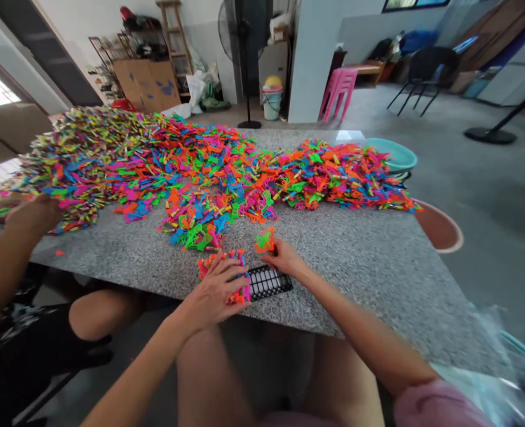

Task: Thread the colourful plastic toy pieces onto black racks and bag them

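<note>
My left hand (pixel 222 280) lies with fingers stretched and slightly apart over a packed row of small plastic toy guns (pixel 202 267), pink and orange. They fill the left part of a black lattice basket (pixel 269 283), and the palm hides some of them. White shows through the grid in the basket's right part. Just above that part, my right hand (pixel 285 256) pinches a green and orange toy gun (pixel 264 241); whether it is one or several pressed together I cannot tell. Behind both hands spreads a pile of loose toy guns (pixel 200 234) in mixed colours.
The grey speckled table (pixel 355 267) carries a long heap (pixel 333 172) of bright pieces, with yellowish ones (pixel 97 136) at the left. Another person's hands (pixel 35 213) work at the left. A teal basin (pixel 391 154) and a reddish basin (pixel 438 228) stand beyond the right edge.
</note>
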Demonstrator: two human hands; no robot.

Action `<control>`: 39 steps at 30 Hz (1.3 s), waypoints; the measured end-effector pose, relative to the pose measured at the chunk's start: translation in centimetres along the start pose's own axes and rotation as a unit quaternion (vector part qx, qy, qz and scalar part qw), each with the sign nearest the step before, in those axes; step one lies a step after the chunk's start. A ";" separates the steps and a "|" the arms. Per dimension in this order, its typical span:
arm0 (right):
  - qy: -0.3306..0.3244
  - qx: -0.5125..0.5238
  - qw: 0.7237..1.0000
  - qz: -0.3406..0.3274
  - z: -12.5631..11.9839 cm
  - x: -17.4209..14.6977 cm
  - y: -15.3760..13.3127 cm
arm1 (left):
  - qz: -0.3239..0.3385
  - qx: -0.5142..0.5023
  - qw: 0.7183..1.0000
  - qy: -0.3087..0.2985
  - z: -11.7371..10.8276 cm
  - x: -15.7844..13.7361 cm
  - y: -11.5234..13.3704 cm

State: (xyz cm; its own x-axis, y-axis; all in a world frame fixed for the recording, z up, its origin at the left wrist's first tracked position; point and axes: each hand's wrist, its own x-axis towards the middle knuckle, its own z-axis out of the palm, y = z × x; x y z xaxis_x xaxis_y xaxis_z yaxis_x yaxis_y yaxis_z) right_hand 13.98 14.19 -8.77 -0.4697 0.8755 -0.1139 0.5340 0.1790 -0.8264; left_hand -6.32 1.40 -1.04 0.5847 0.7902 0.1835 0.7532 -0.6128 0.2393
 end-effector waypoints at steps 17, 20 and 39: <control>-0.059 -0.174 0.974 -0.136 4.3 -0.1 -2.6 | 0.013 0.042 0.999 0.018 0.2 -0.4 -0.1; -0.079 -0.201 0.965 -0.151 3.9 0.2 -3.4 | 0.020 0.062 0.997 0.028 0.0 -0.1 0.2; 0.191 -0.284 0.934 0.101 -4.0 10.0 -2.0 | 0.002 0.004 1.000 -0.010 -1.0 1.0 1.2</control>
State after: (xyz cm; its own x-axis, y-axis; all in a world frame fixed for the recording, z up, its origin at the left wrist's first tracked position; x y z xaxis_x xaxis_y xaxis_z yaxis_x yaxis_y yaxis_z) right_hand 11.00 24.42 -6.06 -0.0912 0.9941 0.0581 0.9226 0.1063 -0.3707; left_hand -5.14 1.50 0.41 0.5932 0.7881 0.1645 0.7538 -0.6154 0.2302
